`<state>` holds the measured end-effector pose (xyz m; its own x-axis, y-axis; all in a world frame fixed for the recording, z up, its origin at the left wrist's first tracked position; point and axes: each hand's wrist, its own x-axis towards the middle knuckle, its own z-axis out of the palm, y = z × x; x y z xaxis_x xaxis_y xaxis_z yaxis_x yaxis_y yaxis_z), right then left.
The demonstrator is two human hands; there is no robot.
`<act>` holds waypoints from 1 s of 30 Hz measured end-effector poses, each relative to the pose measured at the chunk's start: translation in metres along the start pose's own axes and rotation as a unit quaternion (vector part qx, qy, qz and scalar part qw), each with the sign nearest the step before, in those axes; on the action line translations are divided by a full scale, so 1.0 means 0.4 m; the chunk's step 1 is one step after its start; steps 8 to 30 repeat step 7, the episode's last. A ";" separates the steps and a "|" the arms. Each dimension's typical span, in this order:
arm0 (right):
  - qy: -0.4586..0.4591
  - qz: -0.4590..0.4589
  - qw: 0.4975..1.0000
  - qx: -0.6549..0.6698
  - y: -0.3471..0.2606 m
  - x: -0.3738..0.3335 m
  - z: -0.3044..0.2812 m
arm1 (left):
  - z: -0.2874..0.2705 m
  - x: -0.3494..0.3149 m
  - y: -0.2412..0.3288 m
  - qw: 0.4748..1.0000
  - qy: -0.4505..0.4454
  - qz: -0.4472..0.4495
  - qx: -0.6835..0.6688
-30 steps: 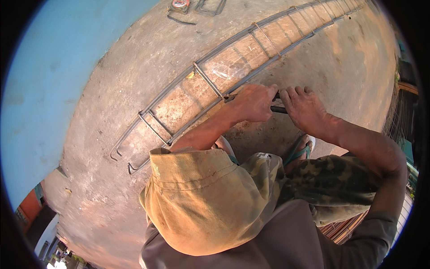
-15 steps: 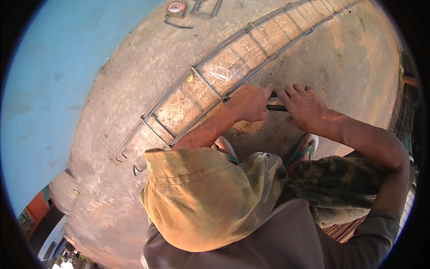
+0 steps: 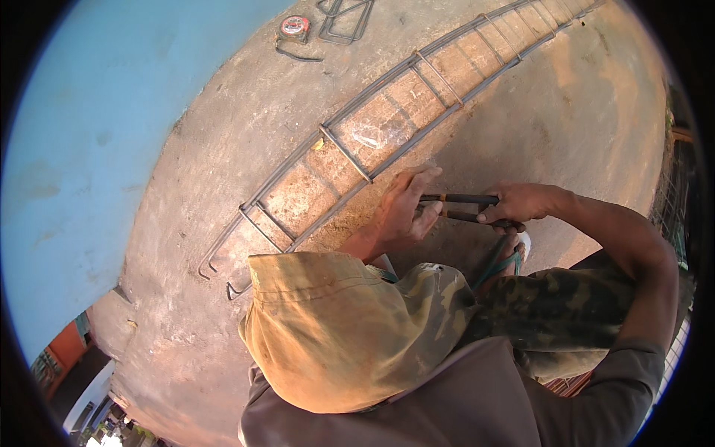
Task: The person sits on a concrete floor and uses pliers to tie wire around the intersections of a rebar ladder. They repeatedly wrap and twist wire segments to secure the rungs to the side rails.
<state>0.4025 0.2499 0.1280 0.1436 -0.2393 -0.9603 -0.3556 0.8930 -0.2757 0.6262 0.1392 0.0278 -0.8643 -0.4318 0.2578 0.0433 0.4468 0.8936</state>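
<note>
My right hand [image 3: 518,205] is closed round the dark handles of a pair of pincers [image 3: 468,198]. The handles stand slightly apart, and orange shows near their far end. That end reaches to my left hand [image 3: 406,208], whose thumb and fingers are spread around it; the tool's tip is hidden there. Just beyond my left hand lies a long steel rebar cage [image 3: 346,154], its bars crossed by several stirrups. It runs from the lower left up to the far right.
A red tape measure [image 3: 294,28] lies on the concrete floor beyond the cage, beside loose bent stirrups [image 3: 346,21] and a short dark strip [image 3: 298,55]. A blue wall [image 3: 82,149] bounds the left side. My sandalled foot [image 3: 506,253] is below the pincers.
Both hands have come back from the cage toward me with the pincers. My left hand's fingers have spread, and more of the tool's handles shows.
</note>
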 end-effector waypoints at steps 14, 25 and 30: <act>0.254 -0.189 0.930 -0.187 -0.001 -0.086 -0.079 | -0.156 0.120 -0.036 0.831 0.007 -0.447 -0.331; 0.254 -0.189 0.930 -0.187 -0.001 -0.086 -0.079 | -0.156 0.120 -0.036 0.831 0.007 -0.447 -0.331; 0.254 -0.189 0.930 -0.187 -0.001 -0.086 -0.079 | -0.156 0.120 -0.036 0.831 0.007 -0.447 -0.331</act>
